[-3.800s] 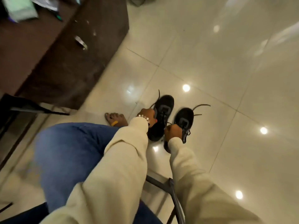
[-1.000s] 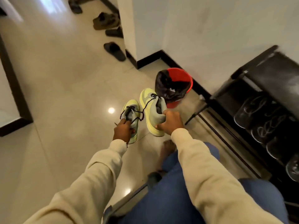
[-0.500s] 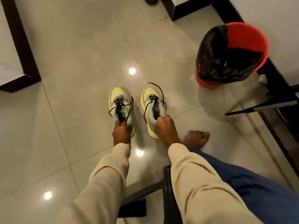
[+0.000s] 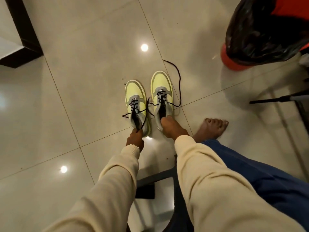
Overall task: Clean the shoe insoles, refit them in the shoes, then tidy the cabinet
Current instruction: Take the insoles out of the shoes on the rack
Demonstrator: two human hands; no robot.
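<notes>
We've got super glossy polished floor tiles point(image 4: 83, 64) mirroring the lights, matt yellow shoes point(image 4: 133, 92) with woven black laces point(image 4: 179, 81), soft knit cream sleeves point(image 4: 209, 181), and a crinkly shiny plastic bin bag point(image 4: 260, 30).

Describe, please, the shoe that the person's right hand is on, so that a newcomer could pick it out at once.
Start at the red bin with its black liner, at the upper right. On the tiled floor to its left stand two yellow-green shoes side by side. The one meant is the right shoe, nearer the bin and the bare foot: the right hand reaches into its opening, and its long black lace trails across the floor.
</notes>
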